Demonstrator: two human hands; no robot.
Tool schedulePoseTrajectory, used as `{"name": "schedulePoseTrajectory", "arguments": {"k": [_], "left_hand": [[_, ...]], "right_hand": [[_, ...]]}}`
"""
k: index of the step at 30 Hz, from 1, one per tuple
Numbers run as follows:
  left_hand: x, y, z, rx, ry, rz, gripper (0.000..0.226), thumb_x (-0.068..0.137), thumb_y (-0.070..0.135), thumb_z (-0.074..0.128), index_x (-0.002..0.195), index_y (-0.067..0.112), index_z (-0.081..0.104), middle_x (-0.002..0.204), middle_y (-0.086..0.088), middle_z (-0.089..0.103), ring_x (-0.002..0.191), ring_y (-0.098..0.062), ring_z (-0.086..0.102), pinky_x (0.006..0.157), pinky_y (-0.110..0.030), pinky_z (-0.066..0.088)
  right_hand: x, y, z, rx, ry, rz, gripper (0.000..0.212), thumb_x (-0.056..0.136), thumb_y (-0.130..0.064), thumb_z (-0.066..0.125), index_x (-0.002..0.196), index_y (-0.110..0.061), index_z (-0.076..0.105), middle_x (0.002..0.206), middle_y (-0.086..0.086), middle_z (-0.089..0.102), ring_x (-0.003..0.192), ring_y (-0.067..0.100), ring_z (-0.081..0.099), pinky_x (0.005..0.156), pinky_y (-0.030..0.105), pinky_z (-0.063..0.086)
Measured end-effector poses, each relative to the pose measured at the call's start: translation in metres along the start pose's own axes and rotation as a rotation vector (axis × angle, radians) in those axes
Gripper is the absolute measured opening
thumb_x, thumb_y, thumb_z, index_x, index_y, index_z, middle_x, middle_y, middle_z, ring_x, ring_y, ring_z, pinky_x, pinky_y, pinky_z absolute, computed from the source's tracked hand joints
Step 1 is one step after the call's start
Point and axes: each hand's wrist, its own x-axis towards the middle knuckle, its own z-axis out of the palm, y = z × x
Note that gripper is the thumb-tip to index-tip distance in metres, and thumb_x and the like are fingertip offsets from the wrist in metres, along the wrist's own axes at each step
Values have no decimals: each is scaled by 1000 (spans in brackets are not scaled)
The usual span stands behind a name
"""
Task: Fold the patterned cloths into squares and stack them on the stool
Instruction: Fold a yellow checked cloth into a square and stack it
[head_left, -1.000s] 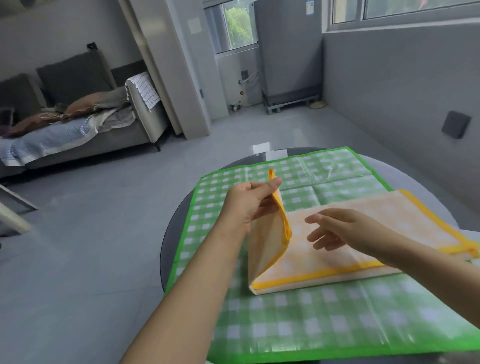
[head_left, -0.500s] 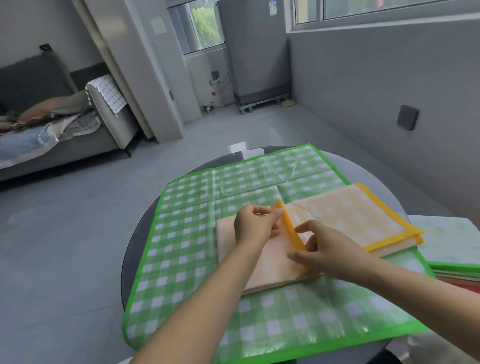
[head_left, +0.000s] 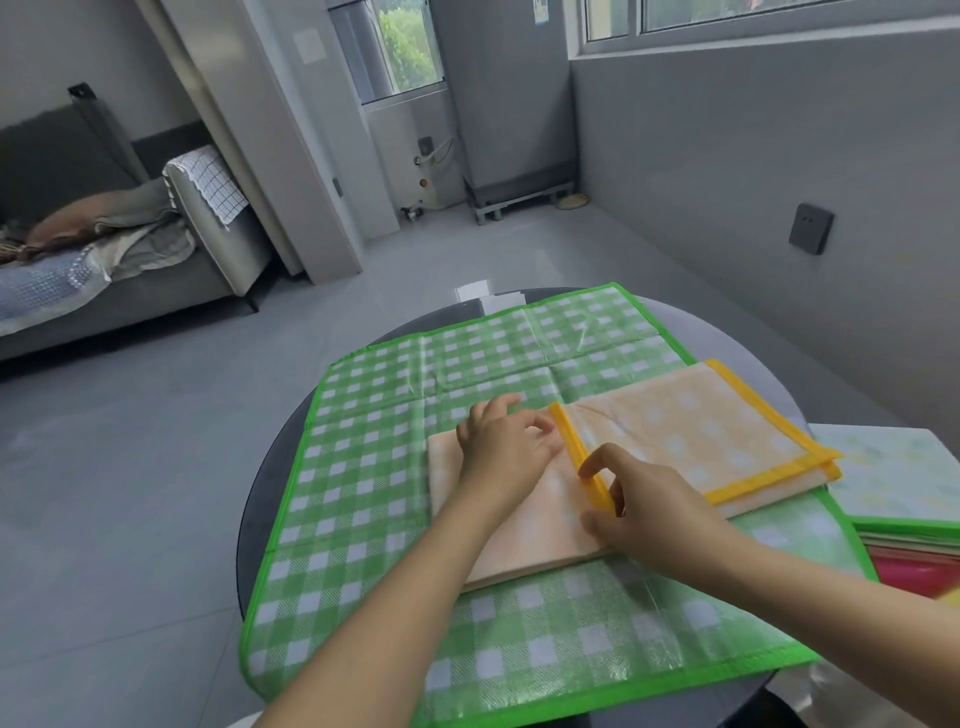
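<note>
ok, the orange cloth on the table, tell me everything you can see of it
The orange cloth is pale orange with faint white checks and a bright yellow-orange border, looks like thin coated fabric. It lies partly folded flat on the green checked cloth. The left hand presses its left part; the right hand pinches the bordered edge.

– Is the room bright?
– Yes, soft daylight enters from the windows (head_left: 410, 49) far ahead and at the far right. Shadows are weak.
– Any glare?
– A pale reflection lies on the floor (head_left: 498, 260), and the green cloth (head_left: 374, 493) shines a little.
– Sharpness?
– Edges bend from the wide lens; near corners are blurred.
</note>
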Motion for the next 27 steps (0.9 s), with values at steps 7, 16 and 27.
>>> {"name": "schedulePoseTrajectory", "arguments": {"k": [7, 16, 27], "left_hand": [[-1, -12, -14, 30, -122, 59, 28, 84, 42, 64, 111, 34, 61, 129, 6, 47, 130, -15, 35, 104, -31, 21], [-30, -8, -21, -82, -158, -19, 36, 76, 41, 75, 106, 24, 63, 103, 5, 45, 81, -6, 49, 77, -20, 40], [-51, 4, 3, -25, -73, 65, 45, 93, 40, 51, 133, 21, 46, 136, 2, 30, 132, -16, 29, 109, -26, 26]], "right_hand": [[0, 6, -2, -82, 15, -3, 17, 86, -22, 52, 97, -32, 45, 77, -3, 55, 69, 18, 47, 62, 34, 40], [39, 52, -33, 37, 218, 50, 32, 81, 1, 49, 90, -29, 56, 93, 2, 64, 86, 23, 53, 69, 29, 37], [45, 62, -29, -92, 269, -36, 31, 86, 0, 43, 102, -21, 59, 92, -1, 53, 99, 23, 41, 79, 31, 31]]}}
